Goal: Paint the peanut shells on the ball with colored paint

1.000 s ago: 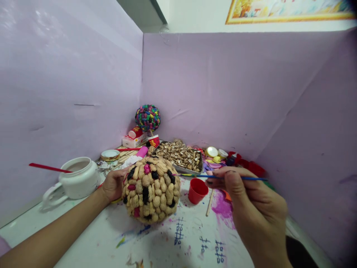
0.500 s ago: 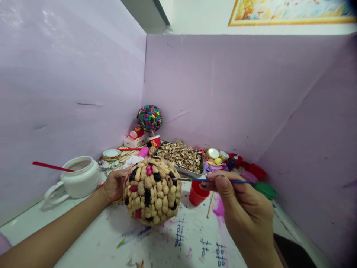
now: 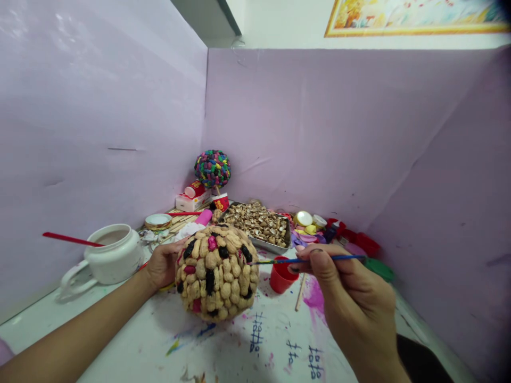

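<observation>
A ball covered in peanut shells is held above the table, some of its shells painted black and pink. My left hand grips it from the left side, its fingers partly hidden behind the ball. Between the thumb and fingers of my right hand is a thin blue paintbrush, nearly level. Its tip touches the ball's upper right side, close to a black shell. Below the brush stands a red cup, behind and right of the ball.
A white mug with a red stick stands at left. Behind are a metal tray of shells, a multicoloured ball on a stick, and paint containers. A wooden stick lies by the cup. Lilac panels enclose the table.
The brush tip has shifted slightly down and right on the ball, and my right hand has moved a little. A trace of pink shows near the tip. My left hand keeps its hold.
</observation>
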Action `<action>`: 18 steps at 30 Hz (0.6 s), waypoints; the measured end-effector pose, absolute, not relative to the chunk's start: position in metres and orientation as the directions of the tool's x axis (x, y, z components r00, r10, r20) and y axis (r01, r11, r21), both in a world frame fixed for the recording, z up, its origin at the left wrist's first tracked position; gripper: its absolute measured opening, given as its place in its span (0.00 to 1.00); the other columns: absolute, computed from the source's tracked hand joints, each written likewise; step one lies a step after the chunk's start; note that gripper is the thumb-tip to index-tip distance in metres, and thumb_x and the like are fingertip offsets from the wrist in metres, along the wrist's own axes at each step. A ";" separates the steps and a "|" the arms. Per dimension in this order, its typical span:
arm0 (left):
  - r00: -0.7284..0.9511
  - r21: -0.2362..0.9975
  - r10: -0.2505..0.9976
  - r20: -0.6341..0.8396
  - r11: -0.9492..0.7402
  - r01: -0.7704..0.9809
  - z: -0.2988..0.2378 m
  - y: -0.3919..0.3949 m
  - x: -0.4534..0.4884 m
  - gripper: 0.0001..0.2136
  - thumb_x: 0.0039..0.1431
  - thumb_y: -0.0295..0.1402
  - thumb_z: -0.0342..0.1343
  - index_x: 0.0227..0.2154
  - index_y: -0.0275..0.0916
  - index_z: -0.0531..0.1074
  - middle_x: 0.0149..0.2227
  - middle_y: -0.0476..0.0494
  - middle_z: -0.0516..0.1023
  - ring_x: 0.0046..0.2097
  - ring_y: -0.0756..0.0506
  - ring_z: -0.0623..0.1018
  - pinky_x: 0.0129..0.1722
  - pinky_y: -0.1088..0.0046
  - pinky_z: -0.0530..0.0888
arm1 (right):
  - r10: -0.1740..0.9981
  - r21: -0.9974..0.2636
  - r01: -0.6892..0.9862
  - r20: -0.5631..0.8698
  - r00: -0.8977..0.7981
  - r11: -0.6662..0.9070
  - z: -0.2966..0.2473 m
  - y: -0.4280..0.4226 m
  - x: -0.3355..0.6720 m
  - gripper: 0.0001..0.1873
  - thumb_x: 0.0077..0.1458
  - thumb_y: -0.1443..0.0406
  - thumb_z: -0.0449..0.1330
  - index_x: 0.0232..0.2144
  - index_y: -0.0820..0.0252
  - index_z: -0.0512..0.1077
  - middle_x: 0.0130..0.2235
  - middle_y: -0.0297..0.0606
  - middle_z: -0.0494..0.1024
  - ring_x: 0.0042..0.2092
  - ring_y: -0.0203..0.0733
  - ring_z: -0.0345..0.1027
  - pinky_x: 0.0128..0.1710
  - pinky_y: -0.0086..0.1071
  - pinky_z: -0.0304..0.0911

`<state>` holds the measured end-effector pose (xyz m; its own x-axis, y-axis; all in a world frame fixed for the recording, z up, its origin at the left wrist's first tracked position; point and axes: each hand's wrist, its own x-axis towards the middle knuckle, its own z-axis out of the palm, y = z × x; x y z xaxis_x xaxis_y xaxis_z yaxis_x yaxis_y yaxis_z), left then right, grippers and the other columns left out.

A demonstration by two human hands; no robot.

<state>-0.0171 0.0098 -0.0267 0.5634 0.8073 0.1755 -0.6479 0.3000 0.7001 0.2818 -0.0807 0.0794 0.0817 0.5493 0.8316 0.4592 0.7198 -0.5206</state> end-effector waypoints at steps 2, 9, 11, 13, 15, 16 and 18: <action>0.581 0.696 0.790 0.196 0.306 -0.650 -0.026 0.010 -0.017 0.19 0.50 0.26 0.56 0.46 0.33 0.77 0.40 0.39 0.85 0.49 0.32 0.80 0.52 0.49 0.72 | 0.549 -0.525 0.451 0.831 0.088 0.722 0.079 -0.081 0.281 0.10 0.59 0.68 0.59 0.27 0.55 0.76 0.28 0.27 0.81 0.25 0.28 0.76 0.25 0.16 0.70; 0.614 0.698 0.757 0.225 0.314 -0.643 -0.027 0.012 -0.019 0.17 0.50 0.26 0.55 0.45 0.33 0.77 0.39 0.39 0.85 0.47 0.33 0.81 0.56 0.49 0.68 | 0.575 -0.558 0.416 0.812 0.098 0.718 0.074 -0.076 0.278 0.10 0.59 0.67 0.59 0.27 0.54 0.77 0.28 0.28 0.81 0.21 0.28 0.72 0.23 0.20 0.70; 0.619 0.700 0.752 0.226 0.317 -0.640 -0.028 0.013 -0.020 0.17 0.50 0.26 0.56 0.44 0.32 0.77 0.38 0.38 0.85 0.46 0.34 0.81 0.55 0.49 0.69 | 0.582 -0.568 0.406 0.807 0.100 0.716 0.073 -0.075 0.278 0.10 0.59 0.67 0.58 0.27 0.54 0.77 0.28 0.28 0.81 0.21 0.27 0.71 0.22 0.20 0.70; 0.622 0.701 0.752 0.220 0.321 -0.637 -0.029 0.014 -0.020 0.16 0.50 0.26 0.56 0.44 0.32 0.77 0.37 0.38 0.85 0.45 0.34 0.82 0.54 0.50 0.69 | 0.588 -0.574 0.403 0.802 0.104 0.713 0.073 -0.074 0.279 0.10 0.59 0.67 0.58 0.28 0.54 0.77 0.28 0.28 0.81 0.21 0.28 0.71 0.23 0.20 0.70; 0.620 0.700 0.755 0.212 0.325 -0.636 -0.030 0.014 -0.020 0.16 0.50 0.26 0.56 0.43 0.32 0.77 0.36 0.39 0.85 0.44 0.34 0.82 0.54 0.51 0.70 | 0.587 -0.574 0.412 0.802 0.109 0.708 0.073 -0.074 0.279 0.09 0.59 0.67 0.58 0.29 0.54 0.77 0.28 0.29 0.81 0.22 0.29 0.73 0.23 0.20 0.71; 0.619 0.699 0.758 0.208 0.327 -0.636 -0.030 0.014 -0.020 0.16 0.50 0.26 0.56 0.43 0.32 0.78 0.36 0.39 0.85 0.43 0.34 0.82 0.54 0.51 0.70 | 0.584 -0.570 0.418 0.805 0.109 0.707 0.072 -0.074 0.280 0.09 0.59 0.67 0.58 0.30 0.55 0.77 0.28 0.29 0.81 0.23 0.30 0.74 0.24 0.20 0.71; 0.615 0.697 0.763 0.199 0.332 -0.636 -0.028 0.013 -0.020 0.16 0.49 0.26 0.57 0.42 0.33 0.78 0.35 0.40 0.85 0.42 0.34 0.82 0.53 0.51 0.71 | 0.578 -0.562 0.433 0.809 0.108 0.705 0.073 -0.074 0.280 0.09 0.59 0.67 0.58 0.29 0.55 0.78 0.29 0.30 0.82 0.25 0.31 0.76 0.25 0.21 0.72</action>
<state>-0.0196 0.0127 -0.0285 0.6155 0.7627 0.1986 -0.6361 0.3320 0.6966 0.2799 -0.0739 0.0726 0.1081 0.5783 0.8086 0.4332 0.7047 -0.5619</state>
